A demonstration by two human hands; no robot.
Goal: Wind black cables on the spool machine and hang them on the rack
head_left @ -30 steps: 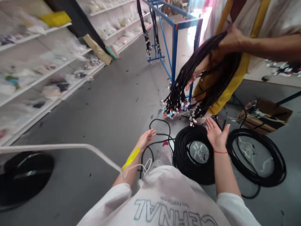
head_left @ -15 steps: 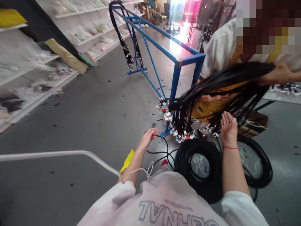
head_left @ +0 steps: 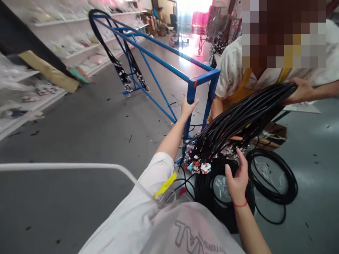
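Observation:
My left hand [head_left: 187,108] is at the near upright of a blue metal rack [head_left: 202,78]; its thumb crosses the post's front and the other fingers are partly hidden, seemingly wrapped round it. My right hand [head_left: 238,176] is open, thumb and fingers apart, just below a thick bundle of black cables [head_left: 238,114]. Small white, red and blue connectors [head_left: 197,165] cluster at the bundle's lower end. A co-worker's hand [head_left: 302,90] holds the bundle's upper end, and part of another hand [head_left: 235,138] shows under it.
Black cable coils [head_left: 203,190] and another coil [head_left: 291,183] lie on the floor by a cardboard box [head_left: 278,132]. More cables [head_left: 96,30] hang over the rack's far end. Shelves with bags [head_left: 76,51] line the left. A white cable [head_left: 79,166] runs to my chest.
My left hand has moved up and forward to the rack's post. My right hand has dropped nearer, its fingers spreading. The co-worker's cable bundle has tilted and swung slightly lower.

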